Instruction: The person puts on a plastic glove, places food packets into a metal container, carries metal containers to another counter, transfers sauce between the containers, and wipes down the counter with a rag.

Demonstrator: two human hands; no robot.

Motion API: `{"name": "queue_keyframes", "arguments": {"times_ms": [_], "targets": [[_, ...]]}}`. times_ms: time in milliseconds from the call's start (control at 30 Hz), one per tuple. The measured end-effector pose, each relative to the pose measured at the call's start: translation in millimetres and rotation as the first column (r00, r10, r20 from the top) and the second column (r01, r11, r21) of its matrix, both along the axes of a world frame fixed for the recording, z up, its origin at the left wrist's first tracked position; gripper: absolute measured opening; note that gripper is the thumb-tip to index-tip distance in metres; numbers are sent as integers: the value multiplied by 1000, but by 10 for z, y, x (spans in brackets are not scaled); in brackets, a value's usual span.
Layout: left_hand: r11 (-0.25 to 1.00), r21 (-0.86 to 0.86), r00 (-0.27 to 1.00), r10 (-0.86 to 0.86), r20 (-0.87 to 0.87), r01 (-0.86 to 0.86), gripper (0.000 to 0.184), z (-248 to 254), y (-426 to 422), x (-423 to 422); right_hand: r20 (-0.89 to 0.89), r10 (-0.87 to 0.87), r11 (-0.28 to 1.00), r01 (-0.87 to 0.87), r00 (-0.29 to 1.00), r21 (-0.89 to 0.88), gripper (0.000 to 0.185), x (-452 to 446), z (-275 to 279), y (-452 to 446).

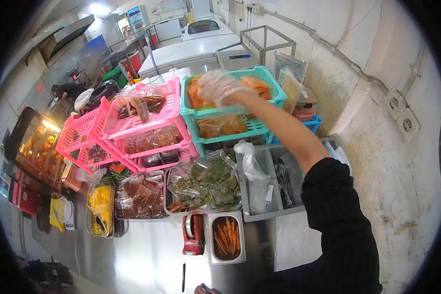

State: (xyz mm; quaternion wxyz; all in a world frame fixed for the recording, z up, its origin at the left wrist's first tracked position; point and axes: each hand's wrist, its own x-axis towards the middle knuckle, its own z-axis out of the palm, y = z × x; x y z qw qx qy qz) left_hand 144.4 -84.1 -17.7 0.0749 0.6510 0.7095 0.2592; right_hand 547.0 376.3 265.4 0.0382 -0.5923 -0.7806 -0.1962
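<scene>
The head camera sits near, behind and above the right fingers (208, 89), facing forward and down past them.

Our right hand (224, 88), in a clear glove, is over the orange packets (257, 85) in the upper teal basket (193, 114), toward the far edge of the bench (142, 255); it is blurred, so we cannot tell whether it grips one. Fingers of our left hand (206, 289) show toward the near edge. Nearby we have a black pen (183, 278), a red tape dispenser (193, 242) and a steel pan (213, 223) of orange strips (228, 235). A grey divided bin (274, 214) sits toward the right edge.
</scene>
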Motion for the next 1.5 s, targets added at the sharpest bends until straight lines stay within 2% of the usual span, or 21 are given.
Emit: {"name": "queue_keyframes", "arguments": {"times_ms": [67, 100, 133, 200, 233, 300, 433, 567, 633, 667, 733, 867, 900, 967, 1033, 1133, 1200, 1267, 1333, 1433, 1500], "targets": [[1000, 10, 1000, -21, -11, 21, 27, 116, 27, 56, 20, -177, 981, 178, 984, -83, 34, 240, 293, -105], [1000, 4, 1000, -21, -10, 21, 27, 133, 21, 64, -46, -366, 913, 349, 930, -210, 44, 389, 418, -196], [1000, 6, 1000, 7, 11, -7, 26, 145, 21, 75, -41, -367, 912, 350, 929, -213, 44, 544, 417, -218], [1000, 9, 999, 14, 30, -14, 25, 188, 34, 102, -124, -414, 832, 321, 902, -452, 64, 822, 392, -259], [1000, 11, 999, 14, 37, -14, 25, 179, 37, 111, -119, -414, 833, 324, 902, -448, 64, 956, 382, -274], [1000, 8, 1000, 18, 23, -18, 25, 162, 28, 91, -160, -312, 816, 177, 937, -550, 75, 1118, 327, -270], [999, -5, 999, 35, 41, -34, 24, 163, 32, 82, -353, -556, 636, 111, 753, -764, 72, 1165, 476, -491], [1000, -4, 999, 6, 35, -6, 24, 94, 19, 73, -216, -406, 709, 157, 888, -687, 55, 1178, 384, -327], [1000, -7, 1000, 6, 25, -6, 24, 134, 15, 75, 78, -361, 704, 327, 929, -631, 37, 1279, 228, -86], [1000, 5, 999, 16, 36, -16, 24, 189, 30, 110, 75, -360, 704, 324, 930, -633, 37, 1325, 186, -84], [999, 25, 998, 29, 47, -30, 24, 221, 51, 124, -326, -582, 775, 386, 745, -501, 28, 1422, 161, -128], [999, 24, 999, 27, 20, -28, 25, 122, 30, 91, -398, -505, 845, 343, 766, -411, 32, 1704, -54, 22], [999, 8, 999, 37, 28, -37, 26, 117, 27, 92, -389, -411, 911, 375, 824, -169, 34, 1670, -113, -30], [999, 7, 999, 31, 35, -32, 25, 127, 16, 99, -353, -322, 925, 372, 878, 81, 36, 1638, -105, -67], [999, 12, 999, 33, 35, -34, 25, 137, 22, 78, -371, -342, 932, 362, 863, -17, 30, 1619, -11, 14], [998, 42, 999, 36, 0, -36, 24, 118, 31, 97, -438, -354, 912, 409, 826, 34, 26, 1122, 431, -134], [1000, 2, 1000, 31, 3, -31, 24, 139, 31, 97, -511, -110, 994, 96, 852, -54, 24, 746, 637, -191], [999, -20, 999, 44, 18, -44, 24, 147, 32, 114, -595, 151, 982, -189, 789, -1, 22, 444, 512, -110], [998, -35, 998, 61, 24, -60, 24, 131, 31, 99, -567, 273, 949, -315, 777, 26, 23, 156, 280, -21], [999, 16, 1000, 29, 7, -29, 26, 95, 33, 85, -415, 213, 957, -275, 885, -96, 25, -155, 60, 95], [999, 31, 999, -24, -27, 25, 29, 141, 31, 88, -137, -6, 979, -22, 991, -204, 31, -217, -49, 199]]}}
